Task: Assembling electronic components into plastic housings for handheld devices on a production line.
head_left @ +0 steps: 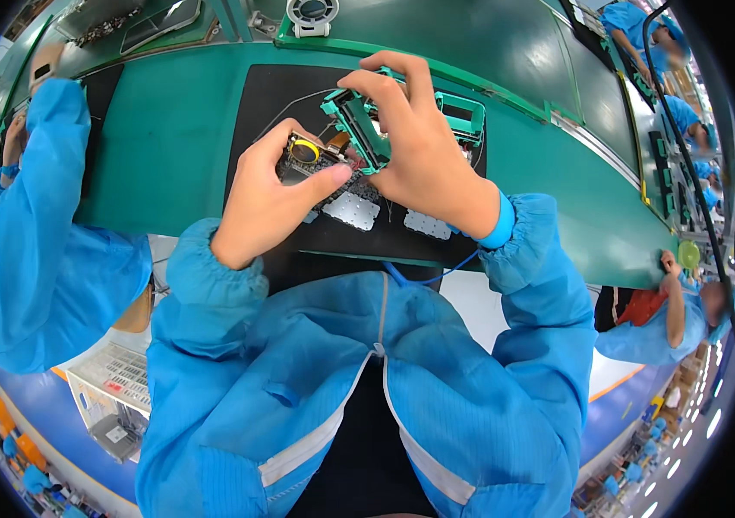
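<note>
My left hand is closed on a dark circuit board that carries a round part with a yellow ring. My right hand grips a teal plastic frame by its edges, tilted up just right of the board. An orange-brown flat cable shows between board and frame. Beneath the hands, two silvery perforated metal plates lie on a black mat. Behind my right hand a second teal frame is partly hidden. A blue band with a cord circles my right wrist.
The green workbench has a raised green rail behind the mat. A white round device stands beyond it. Close on my left sits a co-worker's blue sleeve; another person sits at the right end.
</note>
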